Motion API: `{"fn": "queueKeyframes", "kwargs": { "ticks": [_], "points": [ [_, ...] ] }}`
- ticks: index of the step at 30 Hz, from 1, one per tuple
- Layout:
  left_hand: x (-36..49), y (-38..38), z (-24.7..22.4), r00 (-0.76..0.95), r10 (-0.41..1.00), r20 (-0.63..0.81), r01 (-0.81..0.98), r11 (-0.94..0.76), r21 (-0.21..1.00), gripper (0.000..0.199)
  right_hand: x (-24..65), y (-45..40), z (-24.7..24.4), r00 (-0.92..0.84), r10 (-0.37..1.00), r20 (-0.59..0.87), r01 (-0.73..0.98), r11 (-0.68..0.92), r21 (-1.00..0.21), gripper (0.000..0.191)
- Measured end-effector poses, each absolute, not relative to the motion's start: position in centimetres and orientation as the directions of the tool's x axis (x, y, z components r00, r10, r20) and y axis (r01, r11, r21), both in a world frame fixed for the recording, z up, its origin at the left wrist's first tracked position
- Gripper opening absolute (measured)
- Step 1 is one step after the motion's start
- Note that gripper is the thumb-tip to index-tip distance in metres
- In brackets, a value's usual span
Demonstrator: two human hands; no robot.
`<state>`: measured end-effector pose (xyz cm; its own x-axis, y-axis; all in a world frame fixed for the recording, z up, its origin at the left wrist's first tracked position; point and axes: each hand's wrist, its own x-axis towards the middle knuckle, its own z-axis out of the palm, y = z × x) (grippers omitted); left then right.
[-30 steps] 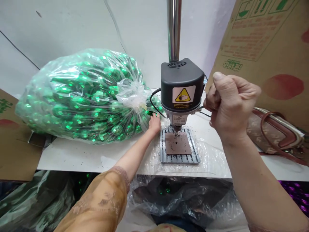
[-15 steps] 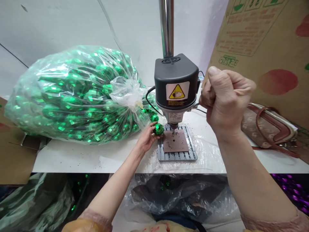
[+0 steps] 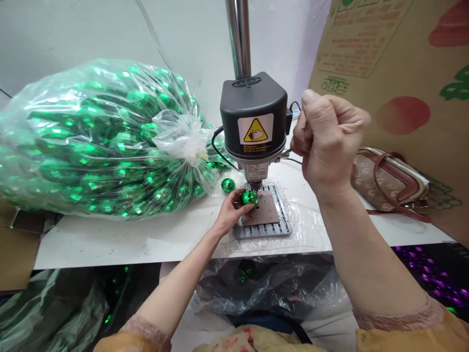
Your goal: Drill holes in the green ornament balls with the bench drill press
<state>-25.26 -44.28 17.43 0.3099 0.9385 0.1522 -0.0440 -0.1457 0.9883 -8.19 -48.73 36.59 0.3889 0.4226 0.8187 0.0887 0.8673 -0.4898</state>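
Between the fingers of my left hand (image 3: pixel 231 211) is a shiny green faceted ball (image 3: pixel 249 197), held over the left side of a brown pad (image 3: pixel 269 210). The pad has a dark hole and lies on the slotted metal base (image 3: pixel 286 226) of a small bench drill press (image 3: pixel 254 117). The drill's chuck hangs just above and behind the ball. My right hand (image 3: pixel 328 139) is closed in a fist around the drill's feed handle, of which only a short rod shows. A second green ball (image 3: pixel 227 185) sits on the table left of the base.
A large tied clear bag (image 3: pixel 102 142) full of green balls lies at the left. On the right are a handbag (image 3: pixel 388 178) and a tall cardboard box (image 3: pixel 366 98). Dark shavings dot the base and white table (image 3: pixel 120 244). Clear plastic sheeting (image 3: pixel 308 230) lies around the base.
My left hand has carried the green ball right, from the base's left edge onto the pad, near the chuck. My right hand stays closed on the handle. The whole view has shifted slightly.
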Motion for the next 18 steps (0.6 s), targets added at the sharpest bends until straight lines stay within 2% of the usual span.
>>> {"fn": "queueKeyframes", "kwargs": {
  "ticks": [7, 12, 18],
  "points": [
    [-24.6, -44.2, 16.8, 0.275, 0.923, 0.270, 0.110, -0.309, 0.945, 0.060, -8.3, -48.7, 36.6, 0.401, 0.426, 0.811, 0.056, 0.872, -0.487, 0.047],
    [-24.3, -44.6, 16.2, 0.279, 0.905, 0.323, 0.134, -0.369, 0.920, 0.060, -8.4, -48.7, 36.6, 0.388, 0.413, 0.824, 0.099, 0.870, -0.483, 0.049],
    [-22.7, -45.3, 15.8, 0.260, 0.854, 0.451, 0.235, -0.509, 0.828, 0.052, -8.4, -48.8, 36.6, 0.394, 0.415, 0.820, 0.105, 0.866, -0.489, 0.050]
  ]
}}
